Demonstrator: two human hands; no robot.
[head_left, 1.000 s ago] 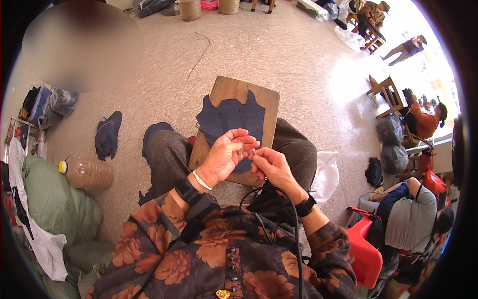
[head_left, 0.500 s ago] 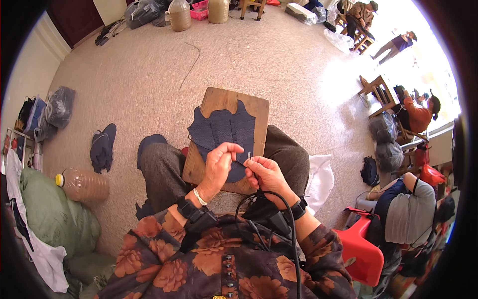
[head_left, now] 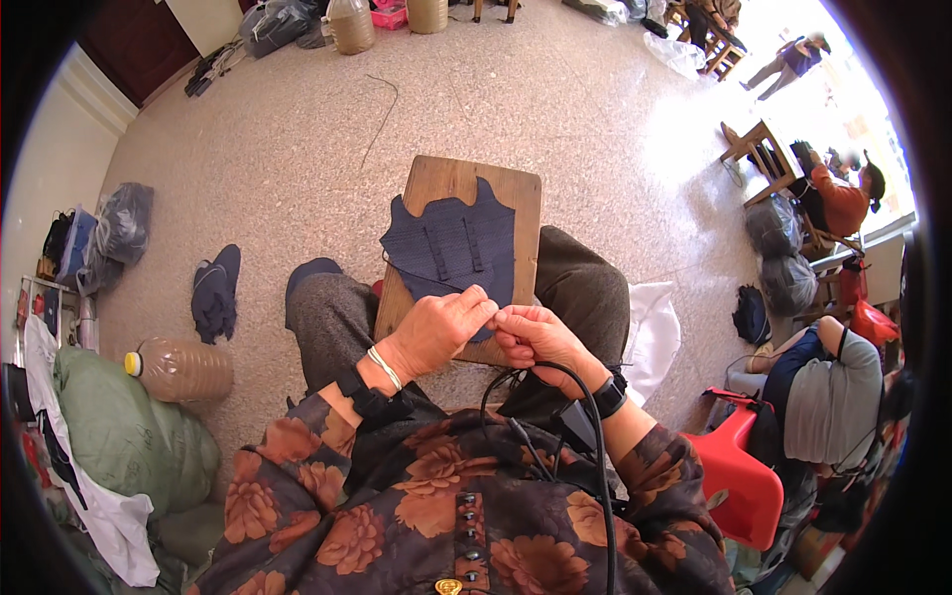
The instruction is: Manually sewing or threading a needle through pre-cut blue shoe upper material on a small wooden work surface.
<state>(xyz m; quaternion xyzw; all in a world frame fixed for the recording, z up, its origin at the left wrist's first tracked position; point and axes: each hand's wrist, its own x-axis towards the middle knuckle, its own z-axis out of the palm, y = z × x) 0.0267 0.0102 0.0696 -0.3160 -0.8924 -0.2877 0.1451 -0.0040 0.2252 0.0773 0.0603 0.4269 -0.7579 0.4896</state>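
Your left hand (head_left: 441, 327) and right hand (head_left: 535, 335) meet fingertip to fingertip at the near edge of the wooden board (head_left: 436, 188) on your lap. Both are closed in a pinch, but whatever they pinch is too small to make out. A dark blue fabric piece (head_left: 451, 248) lies flat on the board just beyond your hands, with two short strips sewn down its middle; its near edge reaches your fingertips.

Left of the board, another dark cloth (head_left: 215, 290) lies on the speckled floor (head_left: 555, 109), and nearer you on that side a brownish plastic bottle (head_left: 183, 369) rests on its side against a green bundle (head_left: 119, 436). Right of the board, a white sheet (head_left: 654, 332) lies beside your knee, with a red plastic chair (head_left: 739, 476) nearer you.
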